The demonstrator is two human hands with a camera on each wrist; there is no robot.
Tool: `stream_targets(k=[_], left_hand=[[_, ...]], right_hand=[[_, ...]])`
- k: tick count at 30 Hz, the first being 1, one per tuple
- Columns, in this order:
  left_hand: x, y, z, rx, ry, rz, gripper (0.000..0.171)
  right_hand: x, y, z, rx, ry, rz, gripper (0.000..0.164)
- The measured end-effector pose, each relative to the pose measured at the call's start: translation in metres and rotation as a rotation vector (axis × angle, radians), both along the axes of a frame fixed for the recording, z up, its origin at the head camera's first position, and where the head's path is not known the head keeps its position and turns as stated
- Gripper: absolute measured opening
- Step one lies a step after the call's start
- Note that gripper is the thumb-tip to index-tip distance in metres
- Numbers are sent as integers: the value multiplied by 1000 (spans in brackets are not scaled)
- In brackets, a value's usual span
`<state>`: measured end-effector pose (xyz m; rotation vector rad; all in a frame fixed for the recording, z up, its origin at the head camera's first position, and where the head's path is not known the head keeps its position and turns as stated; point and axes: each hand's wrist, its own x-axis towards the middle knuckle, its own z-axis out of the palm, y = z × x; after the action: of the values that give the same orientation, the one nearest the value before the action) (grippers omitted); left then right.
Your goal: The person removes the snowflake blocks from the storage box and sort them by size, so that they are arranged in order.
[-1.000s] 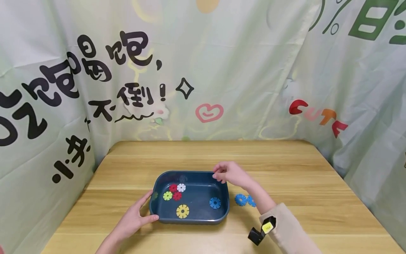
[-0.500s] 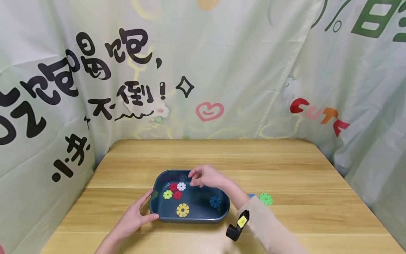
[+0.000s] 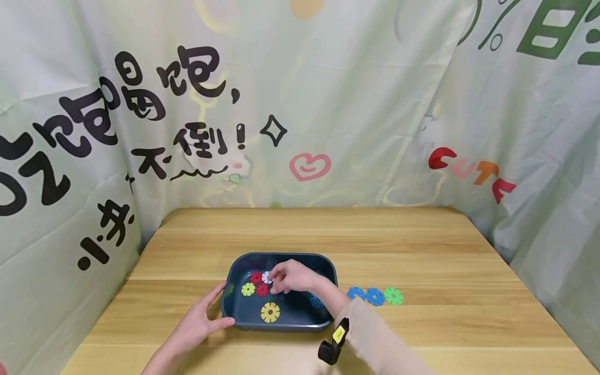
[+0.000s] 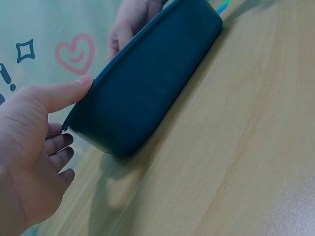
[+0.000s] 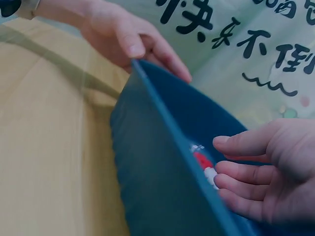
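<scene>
The left hand (image 3: 194, 322) grips the tray (image 3: 281, 326) by its left end; inside, red discs (image 3: 259, 291) lie beside the right hand's (image 3: 296, 276) relaxed fingers.

Tray (image 3: 286, 327) on table (image 3: 300, 229); discs (image 3: 270, 312) inside; 3 more discs (image 3: 375, 297) right of tray; curtain (image 3: 356, 104) behind.

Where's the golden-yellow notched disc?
In the head view, the golden-yellow notched disc lies left of centre in the dark blue rectangular tray, near its front edge, in front of a red notched disc.
</scene>
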<state>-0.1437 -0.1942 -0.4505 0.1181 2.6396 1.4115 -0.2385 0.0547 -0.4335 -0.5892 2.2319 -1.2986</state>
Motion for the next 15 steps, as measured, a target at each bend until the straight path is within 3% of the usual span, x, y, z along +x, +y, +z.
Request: stream_targets(k=[7,15], left_hand=[[-1,-1,-1,-1,-2,-5,84],[0,-2,-1,-4,1,-11,84]], right_hand=[[0,-3,-13,49,-27,53,22],[1,-6,-19,139,28,114,24]])
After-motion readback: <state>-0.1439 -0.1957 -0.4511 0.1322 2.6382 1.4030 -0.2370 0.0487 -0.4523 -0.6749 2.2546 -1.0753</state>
